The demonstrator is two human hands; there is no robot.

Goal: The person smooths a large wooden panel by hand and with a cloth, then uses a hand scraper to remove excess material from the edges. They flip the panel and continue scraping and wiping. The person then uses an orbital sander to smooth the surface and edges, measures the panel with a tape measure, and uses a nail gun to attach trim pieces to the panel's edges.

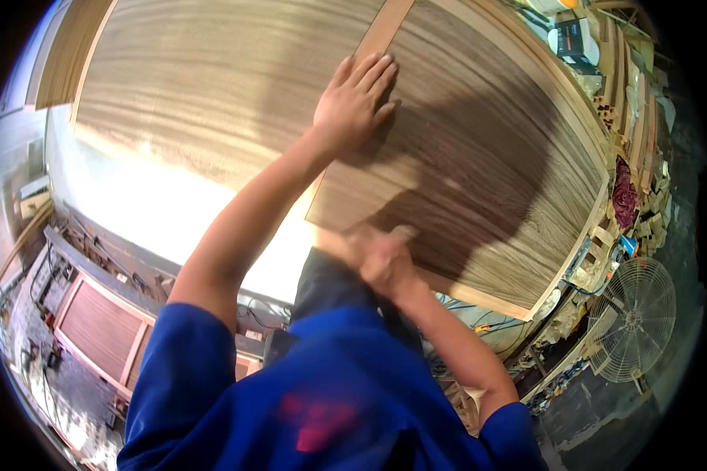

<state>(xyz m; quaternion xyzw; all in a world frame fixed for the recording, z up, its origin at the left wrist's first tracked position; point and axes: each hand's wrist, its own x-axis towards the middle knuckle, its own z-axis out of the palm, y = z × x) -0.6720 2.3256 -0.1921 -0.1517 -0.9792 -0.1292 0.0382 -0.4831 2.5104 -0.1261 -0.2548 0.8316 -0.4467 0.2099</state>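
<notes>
A large wood-grain panel [479, 157] spans the work surface, framed along its near and right sides by paler wooden edging [479, 294]. My left hand [352, 106] rests flat on it, fingers extended and slightly apart, at the end of a narrow reddish-brown wood strip [386, 27]. Left of that strip lies a lighter stretch of wood grain [204, 78]. Over the panel's near edge, close to my body, my right hand [381, 257] is blurred by motion. Its fingers are curled in; whatever they hold, if anything, is hidden.
A round wire-caged fan [632, 318] stands at the right. Beyond the panel's right side are stacked wood lengths [624, 86], a dark box [577, 43] and a dark red cloth [624, 196]. A framed wooden panel [102, 322] lies at lower left. Strong glare whitens the surface at left.
</notes>
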